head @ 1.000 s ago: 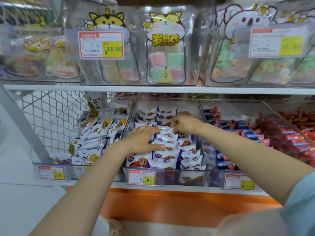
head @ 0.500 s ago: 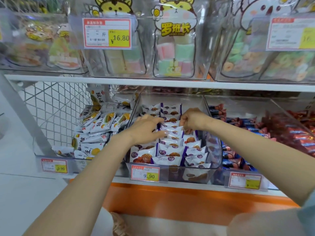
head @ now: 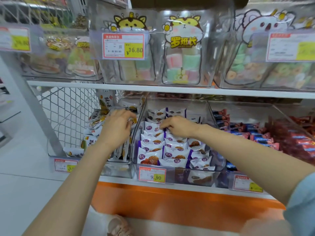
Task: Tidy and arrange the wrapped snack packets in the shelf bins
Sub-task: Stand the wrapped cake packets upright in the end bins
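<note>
Lower shelf, view from the head camera. Half a second ago I had both hands working side by side in the middle clear plastic bin. Now the left hand has crossed the divider and sits over the left clear plastic bin, among the white-and-yellow wrapped snack packets. Its fingers are bent toward them, but I cannot tell whether they grip one or only touch. The right hand has stayed in the middle bin, with its fingers curled over the top edge of the purple-and-white wrapped snack packets, near the back of the right-hand row.

The hands are thus apart, one in each bin. The purple-and-white packets stand in two overlapping rows that run from the back wall to the front, above the red-bordered price label. The white-and-yellow ones lie loose at mixed angles.

I take this to mean that the middle bin is close to finished and that work is turning to the untidy left bin. The blue-and-red wrapped packets in the bin to the right lie untouched.
</note>
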Available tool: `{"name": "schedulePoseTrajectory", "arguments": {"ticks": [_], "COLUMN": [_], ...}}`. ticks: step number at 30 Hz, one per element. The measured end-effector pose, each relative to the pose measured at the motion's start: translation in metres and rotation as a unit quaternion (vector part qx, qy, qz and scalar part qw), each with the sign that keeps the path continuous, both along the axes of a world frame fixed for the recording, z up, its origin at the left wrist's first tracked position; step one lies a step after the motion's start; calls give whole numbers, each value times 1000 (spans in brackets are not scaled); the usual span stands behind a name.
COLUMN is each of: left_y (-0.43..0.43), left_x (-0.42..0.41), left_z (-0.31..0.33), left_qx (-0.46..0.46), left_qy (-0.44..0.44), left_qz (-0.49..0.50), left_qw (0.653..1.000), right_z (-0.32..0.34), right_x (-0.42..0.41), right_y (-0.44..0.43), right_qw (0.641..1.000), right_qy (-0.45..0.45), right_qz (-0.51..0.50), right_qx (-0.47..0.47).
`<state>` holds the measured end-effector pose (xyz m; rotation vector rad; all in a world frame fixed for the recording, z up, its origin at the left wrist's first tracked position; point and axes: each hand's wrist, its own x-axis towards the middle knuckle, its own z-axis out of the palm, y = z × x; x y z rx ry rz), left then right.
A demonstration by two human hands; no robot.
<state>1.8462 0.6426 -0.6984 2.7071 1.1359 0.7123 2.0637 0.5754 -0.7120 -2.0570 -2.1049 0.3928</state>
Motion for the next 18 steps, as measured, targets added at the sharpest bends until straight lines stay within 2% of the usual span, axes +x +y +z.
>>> {"name": "schedulePoseTrajectory", "arguments": {"ticks": [3,7,9,14,18], "left_y": [0,-1,0,3,6], "left_x": [2,13,17,21,17], "left_z": [1,4,3,1,1], "left_qx": [7,8,5,4,7], "left_qy": [9,53,61,45,31], "left_qz": [-5,8,11,9,9], "left_qw": [1000,999,998,999,999], "right_z": [2,5,6,1,5], "right_x": [1,-3,-8,-21,-16], "right_y": [1,10,19,39,43], "right_qw": [1000,995,994,997,989], "right_qy": [8,70,76,17,73], "right_qz": [-19,-63,-72,-69,-130], "right_qx": [1,28,11,-26,-5]}}
